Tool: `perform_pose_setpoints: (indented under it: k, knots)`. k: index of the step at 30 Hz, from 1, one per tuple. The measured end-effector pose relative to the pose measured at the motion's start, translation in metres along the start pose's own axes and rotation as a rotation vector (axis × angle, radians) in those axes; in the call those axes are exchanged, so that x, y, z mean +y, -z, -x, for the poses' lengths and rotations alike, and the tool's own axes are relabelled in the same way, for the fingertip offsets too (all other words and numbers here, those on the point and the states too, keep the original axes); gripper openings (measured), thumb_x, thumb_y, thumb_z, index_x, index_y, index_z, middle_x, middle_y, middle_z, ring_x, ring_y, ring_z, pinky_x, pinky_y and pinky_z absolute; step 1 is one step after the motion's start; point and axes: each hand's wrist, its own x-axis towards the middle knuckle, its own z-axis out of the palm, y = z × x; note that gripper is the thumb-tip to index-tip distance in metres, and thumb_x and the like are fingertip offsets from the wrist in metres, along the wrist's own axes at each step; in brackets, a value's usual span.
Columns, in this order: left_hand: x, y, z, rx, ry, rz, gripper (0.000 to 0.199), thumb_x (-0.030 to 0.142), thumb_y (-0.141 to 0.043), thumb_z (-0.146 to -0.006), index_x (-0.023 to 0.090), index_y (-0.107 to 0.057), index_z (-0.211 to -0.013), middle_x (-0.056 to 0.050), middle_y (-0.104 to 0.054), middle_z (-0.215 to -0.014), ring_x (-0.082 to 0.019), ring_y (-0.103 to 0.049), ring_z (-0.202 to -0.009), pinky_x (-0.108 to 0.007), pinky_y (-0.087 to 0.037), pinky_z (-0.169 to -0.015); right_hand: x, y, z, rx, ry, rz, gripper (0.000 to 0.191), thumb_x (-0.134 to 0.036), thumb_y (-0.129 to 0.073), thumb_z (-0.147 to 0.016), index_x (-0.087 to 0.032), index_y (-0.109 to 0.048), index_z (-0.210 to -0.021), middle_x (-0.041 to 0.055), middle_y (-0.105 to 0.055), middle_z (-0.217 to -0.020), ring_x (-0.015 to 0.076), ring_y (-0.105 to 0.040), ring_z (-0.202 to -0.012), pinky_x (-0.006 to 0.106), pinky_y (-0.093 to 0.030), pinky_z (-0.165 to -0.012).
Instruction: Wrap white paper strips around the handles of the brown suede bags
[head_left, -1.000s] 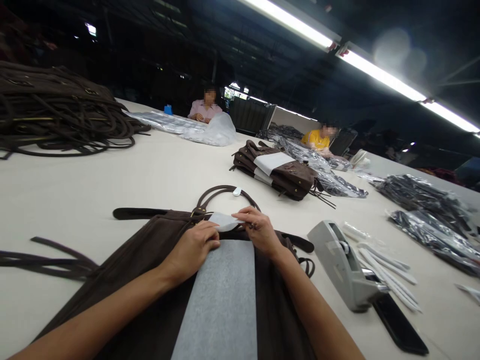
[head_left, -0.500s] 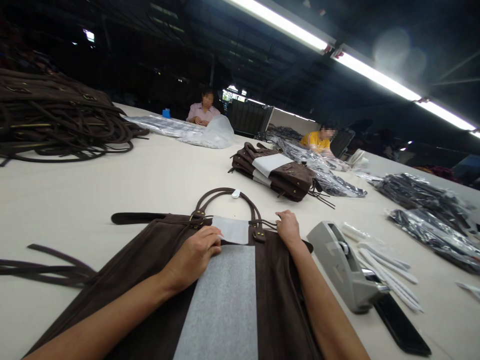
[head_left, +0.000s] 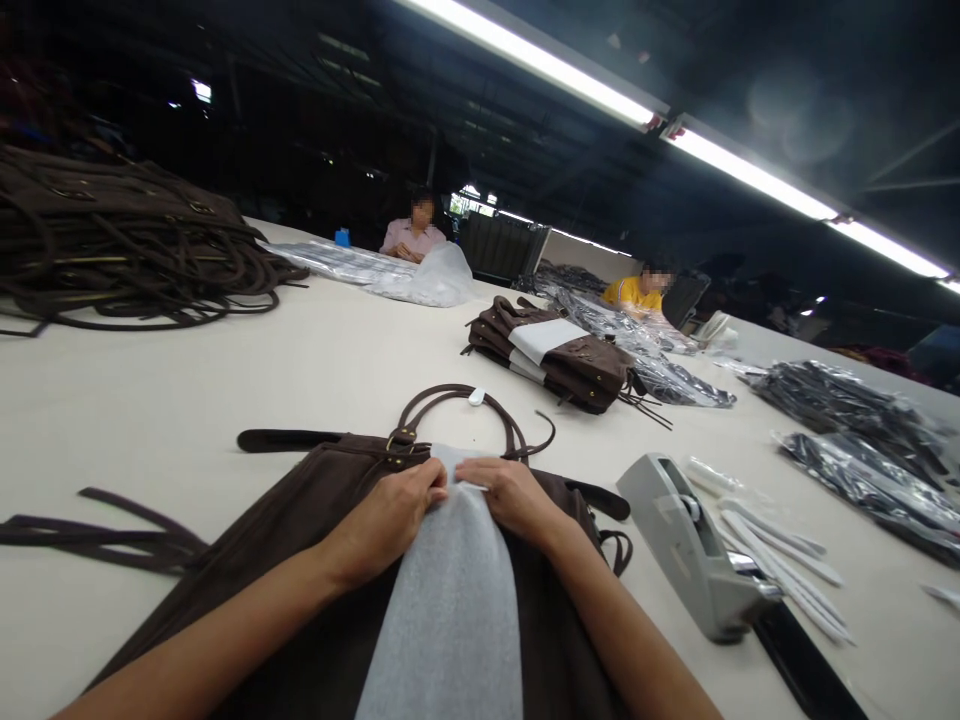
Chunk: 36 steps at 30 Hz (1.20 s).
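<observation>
A dark brown handbag (head_left: 300, 540) lies flat in front of me, its looped handles (head_left: 420, 398) pointing away and a small white tag (head_left: 477, 397) on one of them. Down its middle runs a strip of pale grey tissue paper (head_left: 454, 610), gathered into folds near the bag's top edge. My left hand (head_left: 401, 510) pinches the paper's left side there. Close beside it, my right hand (head_left: 514, 495) is closed on the paper's right side, its fingertips partly hidden. A thin brown cord (head_left: 544, 435) curls up past my right hand.
A grey tape dispenser (head_left: 686, 550) stands right of the bag, by white strips (head_left: 787, 560). Paper-banded brown bags (head_left: 555, 350) lie beyond; more are piled (head_left: 135, 240) at left. Plastic-wrapped goods (head_left: 862, 410) lie at right. Two people sit across the table (head_left: 360, 350).
My right hand has let go of the cord at the bag's right and moved left onto the paper. The paper, flat before, is now bunched between both hands.
</observation>
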Motion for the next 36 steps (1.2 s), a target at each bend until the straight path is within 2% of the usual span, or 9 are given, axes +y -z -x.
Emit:
perform_pose_setpoints:
  k: [3, 6, 9, 13, 19, 23, 27, 33, 36]
  knots:
    - [0.005, 0.008, 0.000, 0.075, 0.048, -0.020, 0.015, 0.026, -0.039, -0.096, 0.021, -0.047, -0.084, 0.000, -0.059, -0.079, -0.017, -0.058, -0.073, -0.030, -0.040, -0.067, -0.007, 0.002, 0.006, 0.002, -0.052, -0.191, 0.025, -0.010, -0.049, -0.088, -0.020, -0.072, -0.090, -0.0006, -0.071, -0.086, 0.0178, -0.067, -0.082, 0.023, -0.049, -0.074]
    - [0.009, 0.015, 0.001, 0.231, -0.034, -0.055, 0.018, 0.027, -0.038, -0.095, 0.021, -0.049, -0.083, -0.002, -0.059, -0.086, -0.020, -0.057, -0.085, -0.034, -0.043, -0.079, -0.013, 0.004, 0.017, -0.007, -0.092, -0.324, 0.023, -0.016, -0.051, -0.088, -0.016, -0.067, -0.072, -0.0019, -0.064, -0.071, 0.0142, -0.059, -0.065, 0.021, -0.043, -0.060]
    - [0.012, 0.019, 0.003, 0.280, -0.019, -0.033, 0.017, 0.027, -0.039, -0.094, 0.022, -0.048, -0.081, -0.001, -0.058, -0.079, -0.018, -0.057, -0.078, -0.032, -0.043, -0.077, -0.015, -0.001, 0.031, 0.030, -0.085, -0.399, 0.032, -0.021, -0.052, -0.087, -0.016, -0.059, -0.057, -0.0003, -0.058, -0.065, 0.0136, -0.054, -0.063, 0.022, -0.042, -0.060]
    - [0.012, 0.017, 0.005, 0.185, 0.087, -0.067, 0.015, 0.028, -0.041, -0.094, 0.022, -0.048, -0.083, 0.002, -0.056, -0.068, -0.015, -0.053, -0.059, -0.028, -0.036, -0.059, -0.022, -0.010, 0.043, 0.081, -0.070, -0.405, 0.039, -0.027, -0.055, -0.086, -0.017, -0.053, -0.049, 0.0017, -0.057, -0.063, 0.0146, -0.053, -0.064, 0.024, -0.045, -0.062]
    - [-0.004, 0.002, -0.001, 0.069, 0.094, -0.143, 0.013, 0.024, -0.044, -0.091, 0.021, -0.051, -0.081, 0.001, -0.059, -0.069, -0.016, -0.056, -0.062, -0.027, -0.036, -0.062, -0.022, -0.017, 0.044, 0.108, -0.097, -0.364, 0.041, -0.038, -0.062, -0.082, -0.017, -0.051, -0.048, 0.0005, -0.054, -0.057, 0.0112, -0.047, -0.054, 0.021, -0.040, -0.052]
    - [-0.007, -0.002, -0.001, -0.024, 0.114, -0.078, 0.015, 0.027, -0.045, -0.090, 0.020, -0.055, -0.080, 0.002, -0.060, -0.070, -0.016, -0.058, -0.065, -0.026, -0.041, -0.065, -0.019, -0.019, 0.044, 0.151, -0.089, -0.401, 0.040, -0.037, -0.059, -0.084, -0.016, -0.058, -0.050, 0.0031, -0.061, -0.065, 0.0138, -0.055, -0.061, 0.023, -0.042, -0.057]
    - [0.001, -0.007, 0.006, 0.002, 0.017, -0.092, 0.020, 0.029, -0.044, -0.092, 0.020, -0.061, -0.088, -0.001, -0.067, -0.083, -0.017, -0.063, -0.078, -0.028, -0.046, -0.074, -0.020, -0.018, 0.045, 0.234, -0.157, -0.638, 0.034, -0.037, -0.056, -0.085, -0.018, -0.069, -0.061, 0.0023, -0.066, -0.068, 0.0172, -0.062, -0.067, 0.027, -0.048, -0.067]
    - [0.007, -0.017, 0.017, 0.149, -0.221, -0.115, 0.021, 0.031, -0.046, -0.094, 0.019, -0.063, -0.094, -0.004, -0.069, -0.091, -0.016, -0.064, -0.085, -0.028, -0.050, -0.081, -0.006, -0.013, 0.034, 0.502, -0.409, -0.873, 0.028, -0.043, -0.067, -0.077, -0.016, -0.076, -0.081, 0.0035, -0.071, -0.076, 0.0201, -0.066, -0.074, 0.032, -0.053, -0.073]
    - [0.005, -0.026, 0.018, 0.090, -0.186, -0.183, 0.021, 0.029, -0.047, -0.094, 0.019, -0.065, -0.090, -0.004, -0.068, -0.087, -0.017, -0.064, -0.082, -0.028, -0.050, -0.078, 0.005, -0.006, 0.018, 0.583, -0.470, -0.910, 0.036, -0.049, -0.069, -0.074, -0.014, -0.075, -0.082, 0.0054, -0.073, -0.080, 0.0200, -0.067, -0.075, 0.033, -0.054, -0.077]
